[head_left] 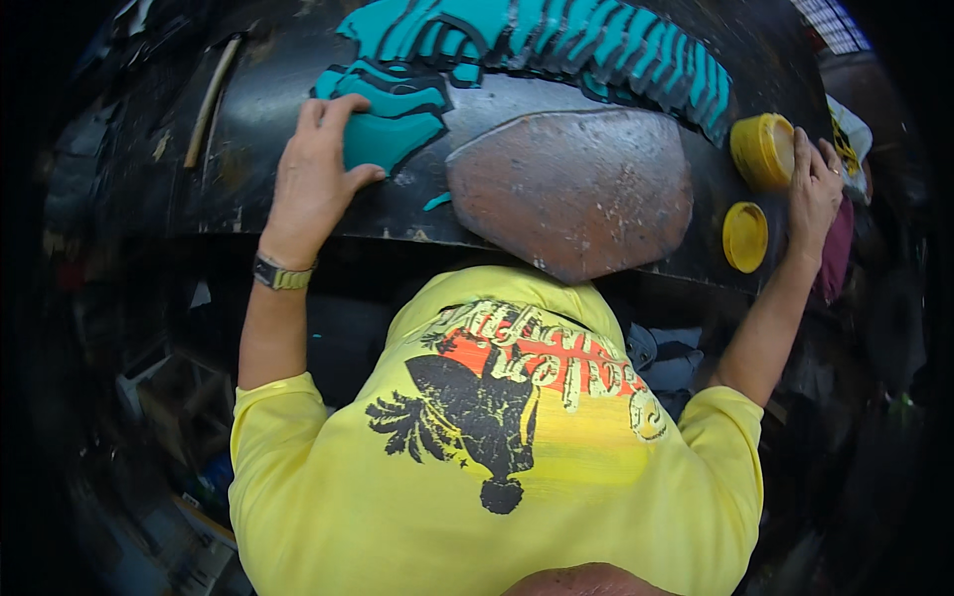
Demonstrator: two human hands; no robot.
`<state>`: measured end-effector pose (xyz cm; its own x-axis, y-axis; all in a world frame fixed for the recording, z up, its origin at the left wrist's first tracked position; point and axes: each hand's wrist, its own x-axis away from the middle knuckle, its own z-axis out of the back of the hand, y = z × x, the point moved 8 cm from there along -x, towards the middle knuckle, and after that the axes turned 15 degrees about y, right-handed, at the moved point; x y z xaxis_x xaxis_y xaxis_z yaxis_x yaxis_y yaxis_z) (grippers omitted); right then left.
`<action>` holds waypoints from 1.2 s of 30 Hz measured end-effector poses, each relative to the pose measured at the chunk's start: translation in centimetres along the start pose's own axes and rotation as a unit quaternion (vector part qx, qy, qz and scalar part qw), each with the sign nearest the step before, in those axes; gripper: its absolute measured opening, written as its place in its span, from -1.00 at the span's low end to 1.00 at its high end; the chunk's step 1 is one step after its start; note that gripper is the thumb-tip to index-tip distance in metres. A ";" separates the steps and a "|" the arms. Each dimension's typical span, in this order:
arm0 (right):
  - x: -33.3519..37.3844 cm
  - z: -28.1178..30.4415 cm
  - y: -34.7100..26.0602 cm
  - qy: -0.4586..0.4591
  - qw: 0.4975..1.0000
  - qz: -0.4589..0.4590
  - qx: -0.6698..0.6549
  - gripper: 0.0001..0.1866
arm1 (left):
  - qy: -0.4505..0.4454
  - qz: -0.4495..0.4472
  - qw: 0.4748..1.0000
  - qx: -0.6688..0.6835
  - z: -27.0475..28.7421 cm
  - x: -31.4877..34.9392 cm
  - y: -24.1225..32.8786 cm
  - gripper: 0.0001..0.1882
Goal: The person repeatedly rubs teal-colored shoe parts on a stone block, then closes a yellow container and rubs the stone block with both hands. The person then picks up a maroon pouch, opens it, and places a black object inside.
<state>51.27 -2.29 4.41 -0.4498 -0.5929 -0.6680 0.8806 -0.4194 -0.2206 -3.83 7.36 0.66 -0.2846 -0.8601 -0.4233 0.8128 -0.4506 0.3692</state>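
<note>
My left hand (313, 179) rests at the left side of a small pile of teal cut pieces (393, 139) with black edges. Its thumb and fingers are spread apart over the near piece. At the right, my right hand (815, 189) is beside a round yellow tub (763, 151), fingers stretched out along its right rim. Whether they press on the tub I cannot tell. The tub's opening faces me, with a pale yellow inside. Just nearer lies a round yellow lid (744, 237).
A worn brown many-sided board (576, 194) lies at the table's near edge, against my yellow shirt. Overlapping teal and black pieces (616, 50) curve along the back. A wooden stick (212, 104) lies far left. Maroon cloth (838, 253) hangs at the right; a teal scrap (437, 201) lies by the board.
</note>
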 end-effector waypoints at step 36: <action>19.6 1.5 -17.6 -0.263 0.902 0.292 -0.182 -0.40 | 0.008 -0.166 0.971 0.170 -11.2 -2.9 14.0 -0.56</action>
<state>26.78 -7.51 -3.73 0.1811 -0.9234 -0.3385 0.9377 0.2659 -0.2236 14.07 6.23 -2.25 -0.4930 -0.6506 -0.5776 0.4614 -0.7583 0.4604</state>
